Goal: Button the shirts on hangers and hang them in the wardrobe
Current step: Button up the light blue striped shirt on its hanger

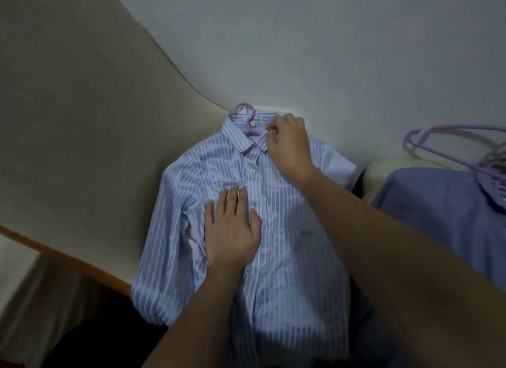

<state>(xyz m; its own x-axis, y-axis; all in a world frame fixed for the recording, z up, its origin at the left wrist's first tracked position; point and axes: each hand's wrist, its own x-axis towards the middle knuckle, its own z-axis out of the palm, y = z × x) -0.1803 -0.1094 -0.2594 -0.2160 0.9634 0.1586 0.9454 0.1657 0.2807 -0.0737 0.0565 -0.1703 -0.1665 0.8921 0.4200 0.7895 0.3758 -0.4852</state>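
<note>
Head view: the striped shirt (pixel 287 230) lies flat at centre on a pale surface (pixel 356 52), collar (pixel 232 129) toward 12 o'clock, with the purple hanger (pixel 247 115) protruding from the neck. The left hand (pixel 232 230) rests flat on the chest, fingers straight. The right hand (pixel 290 145) pinches the collar with curled fingers. A blue shirt (pixel 438 217) and spare hangers (pixel 465 148) lie at 3 o'clock.

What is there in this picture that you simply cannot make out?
All in the head view, the only one:
Hanger: only the hook shows; the striped shirt covers the rest.
Lower buttons: dim, blurred, partly under the left hand; fastened or not is unclear.
Shirt hem: cut off by the bottom edge.
Collar label: too small to read.
Spare hangers: cut off by the right edge.
</note>
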